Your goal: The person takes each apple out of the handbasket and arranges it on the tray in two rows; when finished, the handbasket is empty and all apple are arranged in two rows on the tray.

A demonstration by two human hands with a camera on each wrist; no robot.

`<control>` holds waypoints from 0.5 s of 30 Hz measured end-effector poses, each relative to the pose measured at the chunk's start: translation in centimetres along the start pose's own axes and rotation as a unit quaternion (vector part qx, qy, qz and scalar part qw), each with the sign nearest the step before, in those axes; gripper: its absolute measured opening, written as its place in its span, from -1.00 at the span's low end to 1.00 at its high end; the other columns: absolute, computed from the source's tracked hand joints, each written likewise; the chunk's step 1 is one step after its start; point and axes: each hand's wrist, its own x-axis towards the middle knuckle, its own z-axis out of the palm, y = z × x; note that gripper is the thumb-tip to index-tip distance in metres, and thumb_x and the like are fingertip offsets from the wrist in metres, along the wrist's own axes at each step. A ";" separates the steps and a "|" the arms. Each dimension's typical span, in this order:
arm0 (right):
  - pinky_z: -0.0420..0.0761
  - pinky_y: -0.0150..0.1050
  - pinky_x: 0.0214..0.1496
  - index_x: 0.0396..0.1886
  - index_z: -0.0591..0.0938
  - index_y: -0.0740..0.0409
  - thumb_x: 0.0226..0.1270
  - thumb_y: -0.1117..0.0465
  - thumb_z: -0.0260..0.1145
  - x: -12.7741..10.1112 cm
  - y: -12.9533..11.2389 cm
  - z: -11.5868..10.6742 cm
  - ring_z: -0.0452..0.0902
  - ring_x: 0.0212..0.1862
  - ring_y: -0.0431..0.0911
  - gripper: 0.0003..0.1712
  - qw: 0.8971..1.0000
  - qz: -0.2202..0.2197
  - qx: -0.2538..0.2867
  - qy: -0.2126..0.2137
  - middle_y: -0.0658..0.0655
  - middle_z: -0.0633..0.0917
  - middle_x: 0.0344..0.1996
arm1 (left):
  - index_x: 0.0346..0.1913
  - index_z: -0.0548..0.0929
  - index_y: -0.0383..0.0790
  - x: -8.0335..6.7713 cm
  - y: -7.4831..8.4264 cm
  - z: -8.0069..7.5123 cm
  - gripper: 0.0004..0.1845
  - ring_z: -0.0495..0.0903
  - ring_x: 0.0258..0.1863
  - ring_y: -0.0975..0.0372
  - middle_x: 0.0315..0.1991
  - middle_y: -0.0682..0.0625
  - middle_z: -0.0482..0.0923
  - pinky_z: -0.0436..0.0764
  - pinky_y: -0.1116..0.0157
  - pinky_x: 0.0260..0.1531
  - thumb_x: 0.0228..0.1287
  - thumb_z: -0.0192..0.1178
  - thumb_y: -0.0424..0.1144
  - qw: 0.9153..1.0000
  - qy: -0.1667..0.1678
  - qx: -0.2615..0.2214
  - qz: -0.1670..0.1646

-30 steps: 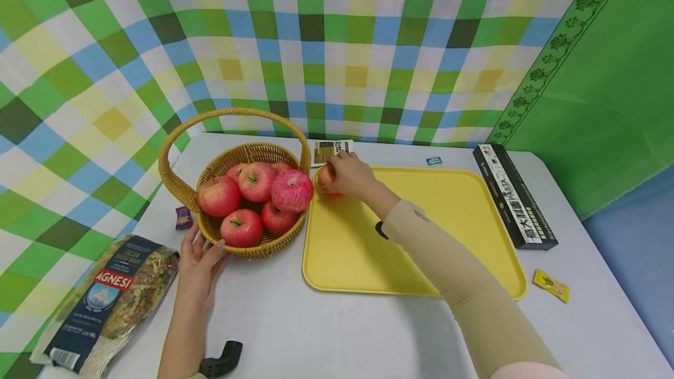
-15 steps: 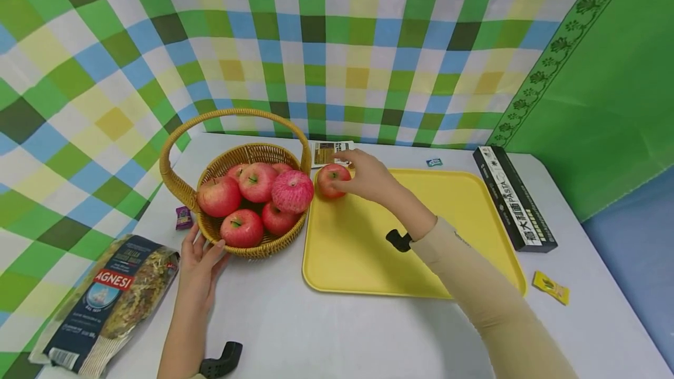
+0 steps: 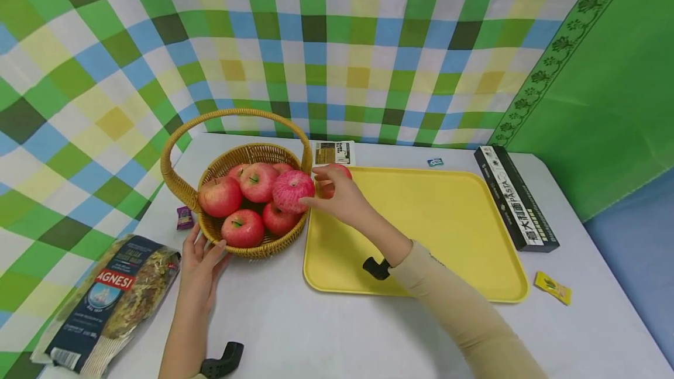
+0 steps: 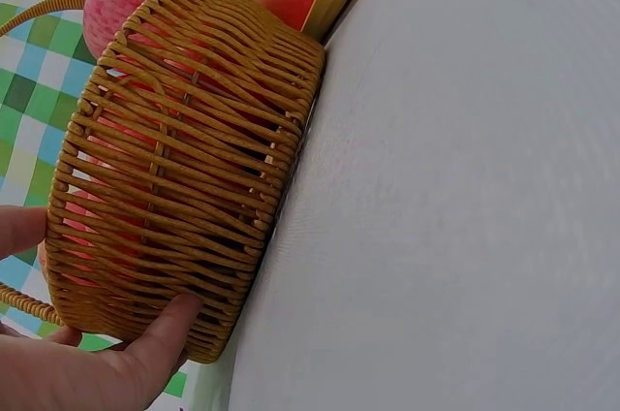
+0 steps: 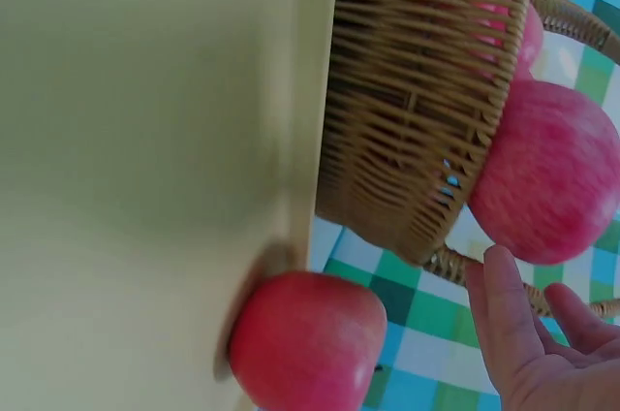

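A wicker basket (image 3: 212, 230) with a tall hoop handle holds several red apples. My left hand (image 3: 199, 262) grips its lower left side, the thumb (image 4: 174, 324) pressed on the weave in the left wrist view. At the basket's right rim sits a streaky pink apple (image 3: 291, 190). My right hand (image 3: 339, 196) is beside it with fingers spread, the thumb overlapping the apple in the head view. In the right wrist view, the fingertips (image 5: 499, 261) are just below this apple. Another red apple (image 5: 308, 338) lies at the back left corner of the yellow tray (image 3: 416, 227), partly hidden by my right hand.
A bag of pasta (image 3: 113, 303) lies at the left, by a purple sweet (image 3: 185, 218). Behind the tray are a printed packet (image 3: 334, 152) and a small blue sweet (image 3: 435, 162). A black pasta box (image 3: 516, 197) and a yellow sweet (image 3: 553, 287) lie right.
My right hand has let go of the red apple on the tray, drawn back, then moved left to the pink apple at the basket's rim. My left hand stays on the basket.
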 end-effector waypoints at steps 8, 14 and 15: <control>0.65 -0.30 -0.16 0.34 0.39 0.13 0.04 -0.02 0.54 0.3 -0.4 1.5 0.51 0.00 -0.04 -0.12 1.000 0.008 0.018 -0.001 0.09 0.54 0.06 | 0.53 -0.16 0.15 0.0 0.0 0.0 -0.17 0.09 0.43 0.09 0.54 0.02 -0.14 0.32 0.13 0.28 0.42 0.12 -0.25 1.000 -0.001 0.002 -0.003; 0.66 -0.31 -0.19 0.33 0.38 0.09 0.00 -0.09 0.55 0.5 -0.3 2.0 0.49 0.01 -0.06 -0.08 1.000 0.017 0.013 0.002 0.07 0.55 0.04 | 0.53 -0.17 0.14 -0.1 0.0 0.0 -0.17 0.10 0.43 0.09 0.53 0.01 -0.13 0.33 0.13 0.27 0.42 0.12 -0.25 1.000 -0.004 -0.001 0.000; 0.66 -0.31 -0.19 0.32 0.39 0.08 -0.01 -0.10 0.55 0.5 -0.3 2.0 0.49 0.01 -0.07 -0.08 1.000 0.017 0.010 0.003 0.06 0.55 0.03 | 0.53 -0.16 0.14 -0.1 0.0 0.0 -0.17 0.10 0.42 0.09 0.53 0.01 -0.13 0.33 0.14 0.27 0.42 0.12 -0.25 1.000 -0.003 -0.002 0.001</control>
